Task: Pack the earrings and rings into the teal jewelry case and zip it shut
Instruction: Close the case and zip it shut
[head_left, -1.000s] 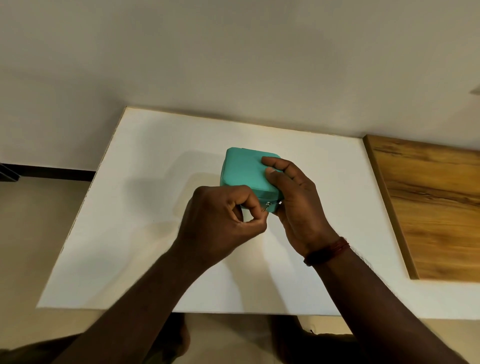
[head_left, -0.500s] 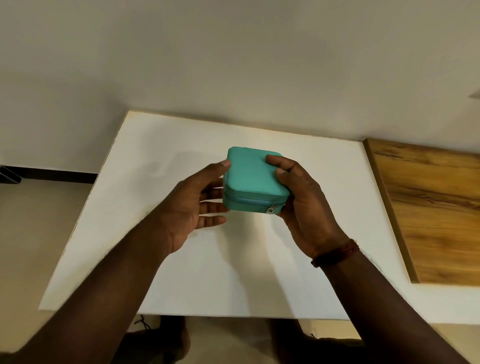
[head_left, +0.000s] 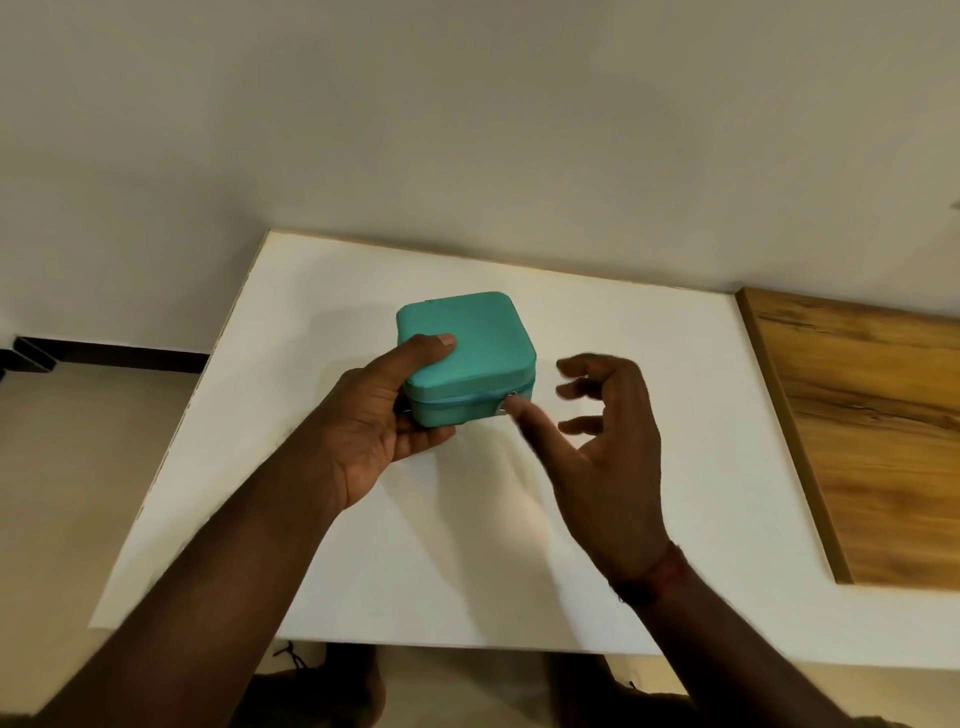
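The teal jewelry case is closed, its zipper line running round the side with the metal pull at the front right corner. My left hand grips the case from the left, thumb on the lid and fingers underneath, holding it just above the white table. My right hand is off the case to its right, fingers spread and blurred, with the thumb tip close to the zipper pull. No earrings or rings are in view.
A wooden board lies along the right side of the white table. A plain wall rises behind the table's far edge. Floor shows to the left and below the front edge.
My left hand went from pinching the zipper pull to gripping the case's left side. My right hand let go of the case and moved off to the right, opening.
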